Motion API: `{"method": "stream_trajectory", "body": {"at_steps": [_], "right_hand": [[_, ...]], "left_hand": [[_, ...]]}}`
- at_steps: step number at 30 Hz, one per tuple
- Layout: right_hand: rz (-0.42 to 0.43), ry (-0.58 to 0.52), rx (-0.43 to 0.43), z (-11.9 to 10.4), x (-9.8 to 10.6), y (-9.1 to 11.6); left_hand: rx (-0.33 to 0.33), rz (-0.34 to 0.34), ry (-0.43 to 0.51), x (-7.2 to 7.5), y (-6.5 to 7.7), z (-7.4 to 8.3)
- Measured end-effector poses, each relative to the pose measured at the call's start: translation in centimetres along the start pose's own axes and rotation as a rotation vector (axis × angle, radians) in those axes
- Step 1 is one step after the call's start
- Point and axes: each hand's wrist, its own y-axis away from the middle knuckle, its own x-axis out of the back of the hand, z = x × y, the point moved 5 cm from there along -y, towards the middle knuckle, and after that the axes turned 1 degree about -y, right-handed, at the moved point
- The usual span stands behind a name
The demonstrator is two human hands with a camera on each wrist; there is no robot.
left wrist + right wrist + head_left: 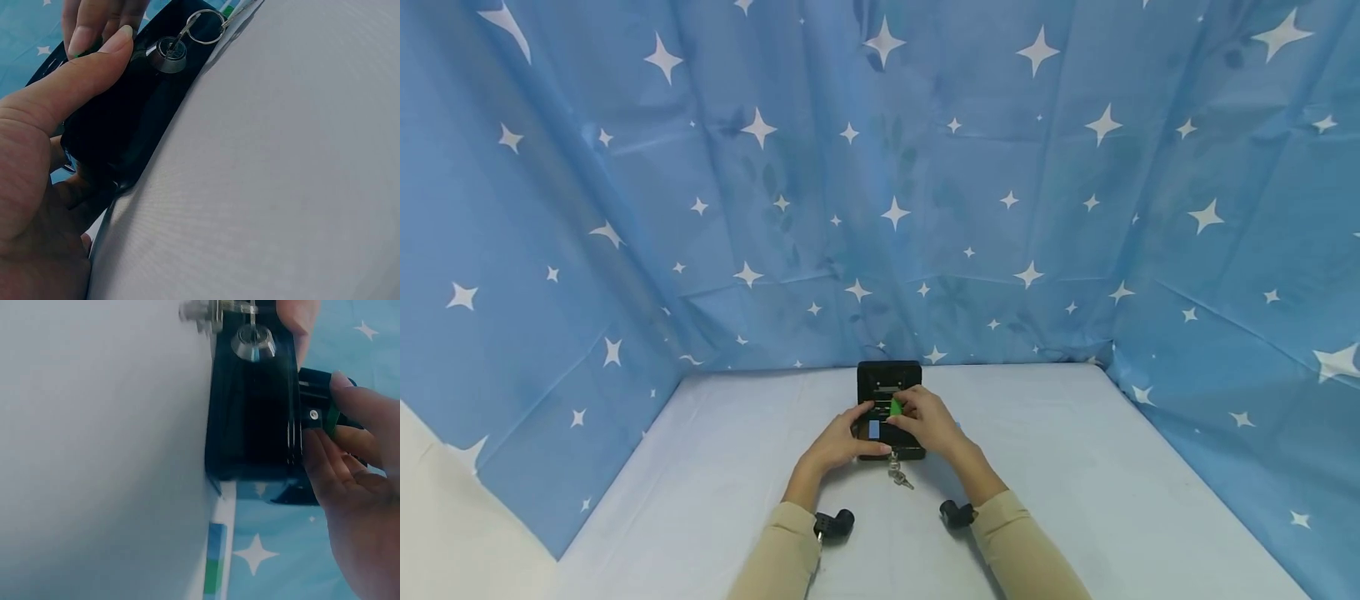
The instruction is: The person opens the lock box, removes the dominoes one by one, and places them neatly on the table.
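An opened black cash box point(912, 454) stands in the middle of the table in the head view. My left hand point(837, 440) grips its left side, thumb along the front edge and fingers at the inner side. Over the right part of the box, my right hand point(928, 421) pinches a thin green piece point(896, 407) between thumb and fingers; cannot tell whether it is a card or a note. Left of it in the box lies a blue piece point(874, 429). A key sits in the front lock point(169, 55), with a ring point(206, 26) and more keys point(901, 478) hanging from it.
White cloth covers the table point(737, 467). Behind and beside it hangs a blue curtain point(820, 208) with white stars. A blue and green strip point(214, 559) lies beyond the right side of the box.
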Motion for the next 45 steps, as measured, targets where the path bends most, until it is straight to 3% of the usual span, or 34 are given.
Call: {"method": "stream_trajectory", "body": {"at_steps": [5,13,45], "right_hand": [[-0.028,0.057,-0.021,0.3,0.5,0.1],[-0.012,0.184,0.020,0.3,1.5,0.5],[0.020,0.225,-0.090,2.0,3.1,0.7]], "left_hand": [[0.007,0.000,0.006,-0.1,0.1,0.0],[0.025,0.011,-0.009,0.0,0.0,0.0],[0.013,0.019,0.011,0.1,0.2,0.4]]}}
